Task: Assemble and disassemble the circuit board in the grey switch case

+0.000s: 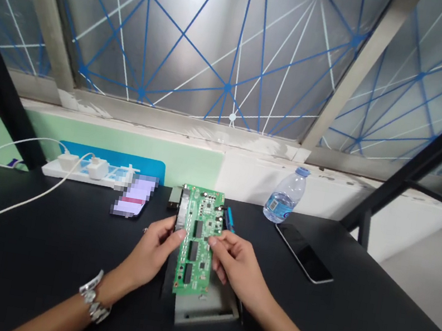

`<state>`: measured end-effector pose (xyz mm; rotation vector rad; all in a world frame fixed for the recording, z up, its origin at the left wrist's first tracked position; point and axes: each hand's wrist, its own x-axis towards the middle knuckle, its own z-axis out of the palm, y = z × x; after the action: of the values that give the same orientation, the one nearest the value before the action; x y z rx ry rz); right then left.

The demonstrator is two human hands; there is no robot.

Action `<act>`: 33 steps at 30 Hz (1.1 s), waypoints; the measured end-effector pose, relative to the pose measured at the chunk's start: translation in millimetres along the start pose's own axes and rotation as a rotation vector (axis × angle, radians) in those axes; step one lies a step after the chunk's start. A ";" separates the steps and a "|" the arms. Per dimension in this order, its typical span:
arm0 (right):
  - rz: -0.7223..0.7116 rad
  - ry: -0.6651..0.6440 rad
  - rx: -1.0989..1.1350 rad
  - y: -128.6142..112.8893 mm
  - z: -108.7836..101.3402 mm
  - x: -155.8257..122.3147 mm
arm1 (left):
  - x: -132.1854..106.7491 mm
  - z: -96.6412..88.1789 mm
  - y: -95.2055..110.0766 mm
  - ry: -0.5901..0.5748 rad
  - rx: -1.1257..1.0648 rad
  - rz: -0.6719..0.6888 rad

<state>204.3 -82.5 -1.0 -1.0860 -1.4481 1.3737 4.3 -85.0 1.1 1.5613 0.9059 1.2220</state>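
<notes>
One green circuit board [203,241] is being held over the black desk [41,248]. The left hand [154,247] is clamping the board's left side, its thumb pressing on top, while the right hand [237,258] is pinching the right edge; the two hands are keeping the board's width between them. Below the board, a shallow grey casing [215,303] is lying with its near end showing; the board is covering the rest, leaving its contents impossible to tell. Just beyond the board's right edge, a blue pen-like object [230,219] is lying. Farther right of the board, a clear bottle [286,196] is standing capped, its fill being hard to make out, and a dark-screened phone [303,254] is lying before it. Beyond the board to the left, a lit phone [136,196] is resting beside a white power strip [51,168], whose sockets are holding two white adapters [97,168].
</notes>
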 end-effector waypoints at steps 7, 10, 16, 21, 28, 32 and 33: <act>-0.098 0.083 0.040 -6.6 11.7 -11.1 | -7.1 13.1 -2.8 0.108 0.060 0.051; -0.157 -0.012 -0.173 -8.3 18.2 -19.0 | -9.3 15.7 -6.7 0.106 0.120 0.042; -0.126 -0.086 -0.162 -7.1 18.6 -23.0 | -14.2 19.4 0.9 -0.056 0.123 0.084; -0.082 -0.096 -0.008 -10.8 15.8 -24.5 | -15.6 16.8 15.3 -0.142 0.032 0.144; -0.064 -0.191 0.137 -20.9 14.3 -29.2 | -2.7 13.6 -0.1 0.135 -0.086 -0.076; -0.097 -0.241 0.205 -24.1 7.7 -27.1 | 3.5 12.5 -4.5 0.080 -0.287 -0.335; -0.094 -0.246 0.216 -23.5 6.0 -25.6 | 4.1 12.8 -3.8 0.041 -0.338 -0.376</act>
<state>204.4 -109.4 21.8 -0.7224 -1.4626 1.5964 17.7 -82.9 -2.4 1.0472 0.9154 1.0719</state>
